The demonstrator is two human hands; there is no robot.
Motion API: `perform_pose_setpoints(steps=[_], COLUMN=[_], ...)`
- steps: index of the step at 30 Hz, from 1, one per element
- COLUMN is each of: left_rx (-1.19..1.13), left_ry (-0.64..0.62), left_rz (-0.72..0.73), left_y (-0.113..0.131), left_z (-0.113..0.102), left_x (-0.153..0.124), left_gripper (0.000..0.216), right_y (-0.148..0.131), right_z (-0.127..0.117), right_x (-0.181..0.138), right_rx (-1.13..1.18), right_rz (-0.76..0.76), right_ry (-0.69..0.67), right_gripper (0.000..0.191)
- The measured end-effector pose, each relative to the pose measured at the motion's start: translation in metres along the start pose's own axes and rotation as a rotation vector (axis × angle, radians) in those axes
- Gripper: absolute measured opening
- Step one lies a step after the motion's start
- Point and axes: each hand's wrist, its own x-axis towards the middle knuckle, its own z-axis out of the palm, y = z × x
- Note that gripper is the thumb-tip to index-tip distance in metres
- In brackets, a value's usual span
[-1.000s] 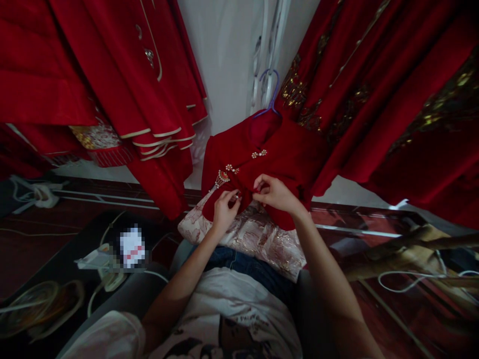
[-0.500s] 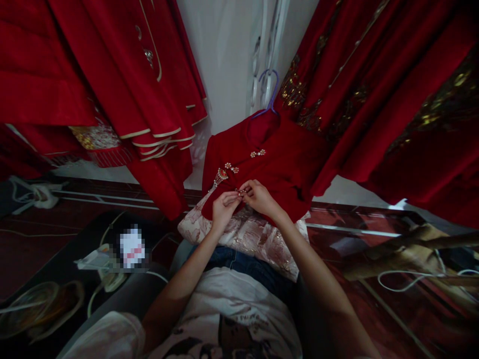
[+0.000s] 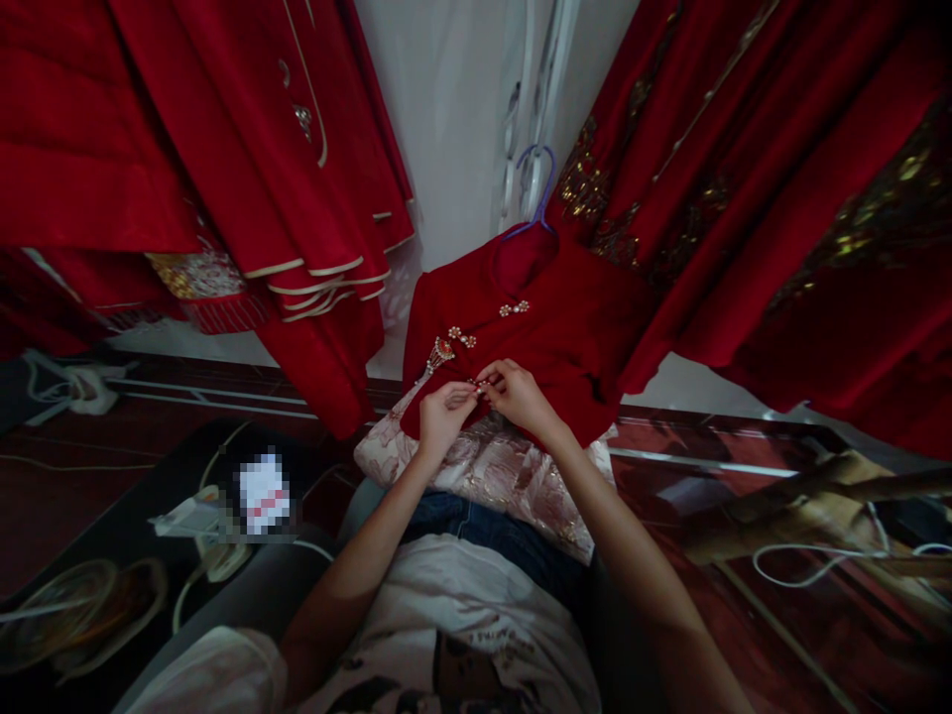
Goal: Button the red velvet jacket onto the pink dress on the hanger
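Note:
A red velvet garment [image 3: 557,317] lies over my lap on a purple hanger [image 3: 536,188]. Pearl clasps [image 3: 514,308] and a jewelled brooch with a tassel [image 3: 443,350] run down its slanted front. My left hand [image 3: 440,418] and my right hand [image 3: 516,395] meet at the lowest pearl clasp [image 3: 480,383], fingertips pinched on it from either side. Under the red cloth lies a pale skirt with gold floral brocade [image 3: 513,476], spread across my knees.
Red embroidered robes hang to the left [image 3: 223,169] and right [image 3: 759,198], with a white wall [image 3: 453,119] between. A dark low table [image 3: 111,535] at left carries a white power strip [image 3: 189,516] and coiled cables. Glossy dark floor at right holds a white cord [image 3: 818,570].
My right hand moved left from the garment's hem to join my left hand at the lowest clasp. Since half a second ago both hands have stayed almost still.

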Motion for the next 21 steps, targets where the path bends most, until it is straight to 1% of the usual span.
perform_pose_setpoints(steps=[4, 5, 7, 9, 10, 12, 15, 17, 21], left_rx=[0.121, 0.161, 0.258, 0.340, 0.367, 0.406, 0.455, 0.484, 0.497], left_ry=[-0.029, -0.012, 0.066, 0.142, 0.156, 0.130, 0.048, 0.016, -0.003], left_rz=[0.055, 0.072, 0.117, 0.167, 0.191, 0.233, 0.275, 0.289, 0.302], left_y=[0.001, 0.001, 0.003, 0.006, 0.008, 0.011, 0.012, 0.011, 0.009], left_z=[-0.001, -0.002, -0.004, -0.007, -0.008, -0.009, -0.008, -0.006, -0.004], left_x=[0.001, 0.002, 0.002, 0.002, 0.002, 0.002, 0.000, 0.000, 0.002], left_gripper=[0.016, 0.017, 0.021, 0.021, 0.019, 0.016, 0.012, 0.011, 0.009], right_y=[-0.001, -0.002, -0.004, -0.008, -0.009, -0.010, -0.010, -0.010, -0.012], right_z=[-0.006, -0.010, -0.022, -0.036, -0.044, -0.056, -0.068, -0.071, -0.074], right_x=[0.000, -0.001, -0.001, -0.001, -0.001, -0.001, -0.001, -0.002, -0.003], right_rx=[0.031, 0.057, 0.129, 0.199, 0.221, 0.239, 0.242, 0.245, 0.233], right_rz=[0.052, 0.078, 0.135, 0.188, 0.206, 0.221, 0.202, 0.186, 0.159], right_ry=[-0.042, -0.064, -0.092, -0.077, -0.055, -0.014, 0.020, 0.028, 0.034], right_gripper=[0.014, 0.014, 0.015, 0.016, 0.018, 0.022, 0.025, 0.025, 0.024])
